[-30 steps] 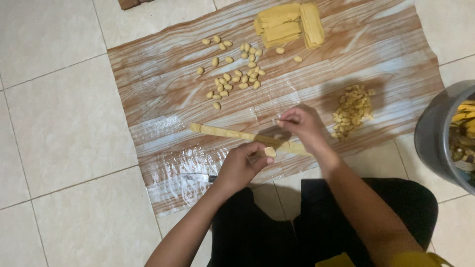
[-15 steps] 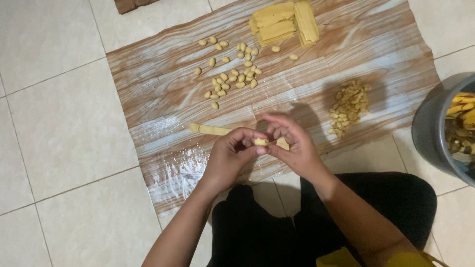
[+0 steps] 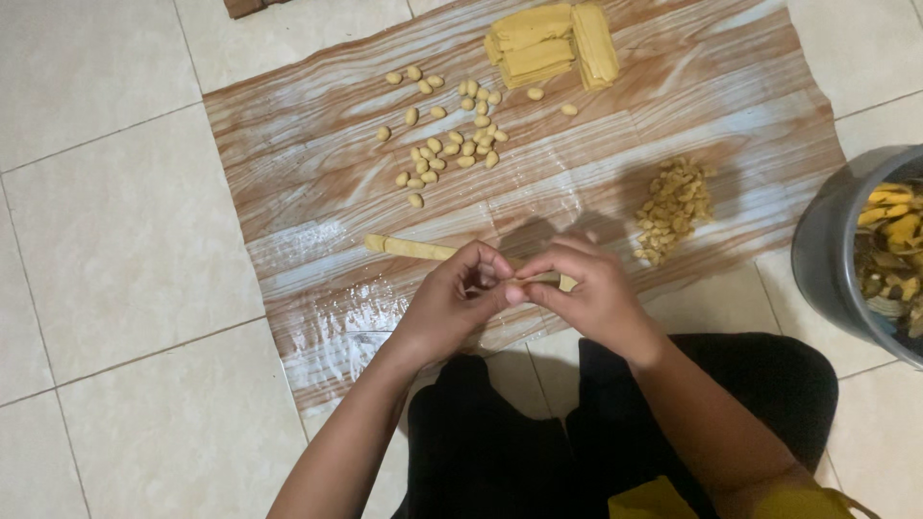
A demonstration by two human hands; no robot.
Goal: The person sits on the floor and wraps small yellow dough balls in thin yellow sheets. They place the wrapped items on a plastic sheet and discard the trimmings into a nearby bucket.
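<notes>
Yellow dough, pinched small, sat between the fingertips of both hands where they met over the near edge of the wood-grain plastic sheet (image 3: 317, 221). The left hand (image 3: 457, 303) was curled shut, thumb and forefinger closed on the dough piece (image 3: 512, 286); the right hand (image 3: 586, 293) met it from the other side, its fingers likewise pressed onto the same bit — a two-sided hold that seemed suited to rolling or shaping something so small. Most of the piece was hidden by the fingers, so its form could not be told.

Just behind the hands lay a long dough strip (image 3: 413, 249), flat on the sheet and running leftward, its near end hidden under the knuckles; it lay close by, likely so bits could be taken from it without reaching. Farther out were the small oval pieces (image 3: 447, 135), spread apart from one another rather than heaped, perhaps so they would not stick. To the right sat a loose pile of peanuts (image 3: 673, 207), and at the far edge a stack of dough slabs (image 3: 548, 43). A grey bucket (image 3: 832, 259) holding yellow scraps stood on the tiled floor (image 3: 106, 250) at the right — off the sheet, apart from the clean work.
</notes>
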